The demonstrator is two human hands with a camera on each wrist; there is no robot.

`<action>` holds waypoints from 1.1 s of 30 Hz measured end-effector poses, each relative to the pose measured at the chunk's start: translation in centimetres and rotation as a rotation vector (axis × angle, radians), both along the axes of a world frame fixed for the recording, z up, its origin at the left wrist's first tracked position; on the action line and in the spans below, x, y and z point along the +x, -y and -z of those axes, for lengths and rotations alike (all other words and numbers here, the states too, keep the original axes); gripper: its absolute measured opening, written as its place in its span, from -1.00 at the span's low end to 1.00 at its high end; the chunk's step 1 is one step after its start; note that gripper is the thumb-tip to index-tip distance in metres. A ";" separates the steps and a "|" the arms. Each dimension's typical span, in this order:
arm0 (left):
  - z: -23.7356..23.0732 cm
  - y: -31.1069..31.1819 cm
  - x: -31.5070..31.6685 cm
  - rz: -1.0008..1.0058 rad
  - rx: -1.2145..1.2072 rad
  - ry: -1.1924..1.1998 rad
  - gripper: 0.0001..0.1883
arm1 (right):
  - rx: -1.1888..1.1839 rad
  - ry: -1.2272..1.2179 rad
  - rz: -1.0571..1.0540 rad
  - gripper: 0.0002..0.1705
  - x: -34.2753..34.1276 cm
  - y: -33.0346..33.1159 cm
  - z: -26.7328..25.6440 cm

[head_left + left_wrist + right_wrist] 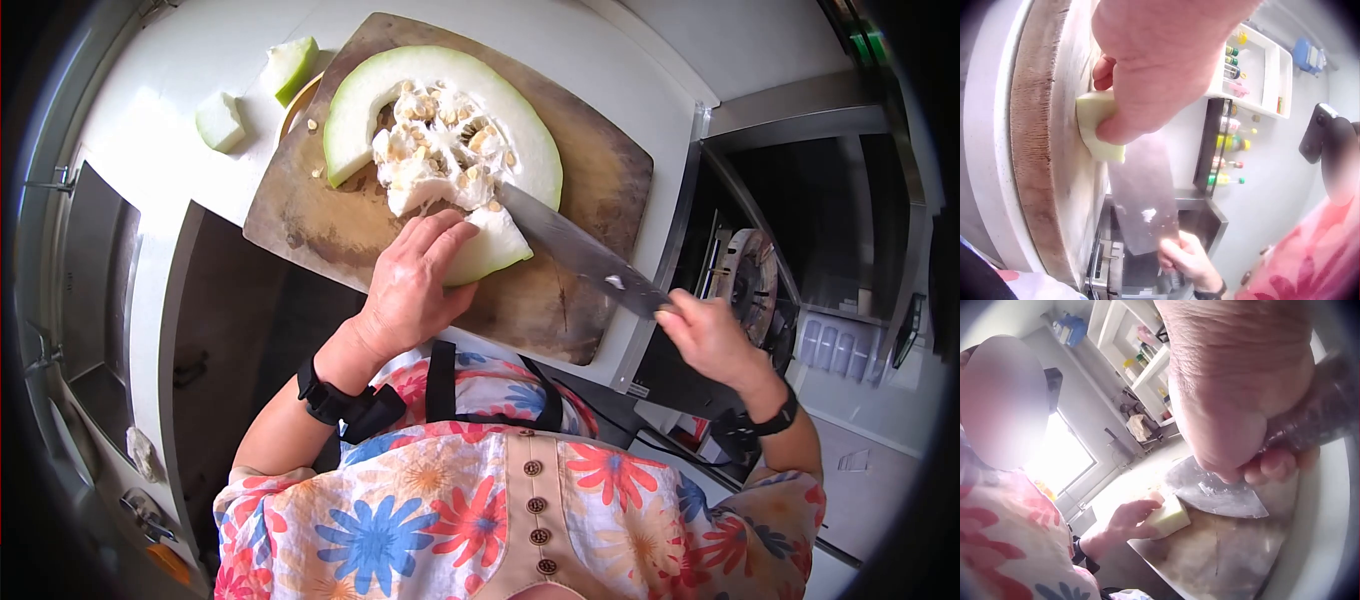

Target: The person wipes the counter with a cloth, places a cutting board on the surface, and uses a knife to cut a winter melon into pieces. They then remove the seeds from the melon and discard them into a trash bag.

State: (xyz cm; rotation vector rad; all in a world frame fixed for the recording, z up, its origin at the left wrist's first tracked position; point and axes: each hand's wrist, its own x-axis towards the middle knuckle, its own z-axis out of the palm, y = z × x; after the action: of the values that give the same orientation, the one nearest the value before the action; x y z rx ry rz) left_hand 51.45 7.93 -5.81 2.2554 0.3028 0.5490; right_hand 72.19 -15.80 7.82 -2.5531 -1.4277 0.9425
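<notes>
smooth metal knife blade [580,250], matt wooden board [315,225] with rough edge [1035,137], smooth melon flesh [532,140], cloth shirt [420,540], glossy countertop [165,90]

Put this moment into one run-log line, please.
left hand: holds melon piece | right hand: grips knife beside melon piece | cutting board: bears larger seedy melon section

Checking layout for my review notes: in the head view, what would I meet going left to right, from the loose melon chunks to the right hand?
Lower loose melon chunk, upper loose melon chunk, left hand, knife, right hand.
</notes>
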 end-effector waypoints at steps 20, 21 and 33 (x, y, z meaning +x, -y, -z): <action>1.8 2.3 -1.1 -0.206 -0.014 0.145 -0.48 | 0.004 0.504 -0.718 -0.86 2.0 -10.4 -7.8; 1.8 2.4 -1.1 -0.212 -0.022 0.158 -0.48 | -0.033 0.534 -0.740 -0.87 1.6 -10.8 -8.1; 1.4 2.5 -1.0 -0.219 -0.030 0.144 -0.48 | -0.222 0.534 -0.797 -0.85 -2.2 -13.6 -9.7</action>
State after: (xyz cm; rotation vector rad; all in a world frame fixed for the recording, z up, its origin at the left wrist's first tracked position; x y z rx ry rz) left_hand 50.48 5.41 -7.24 2.1531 0.4845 0.8121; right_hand 70.03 -2.20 17.47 -2.4897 -2.7503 0.4689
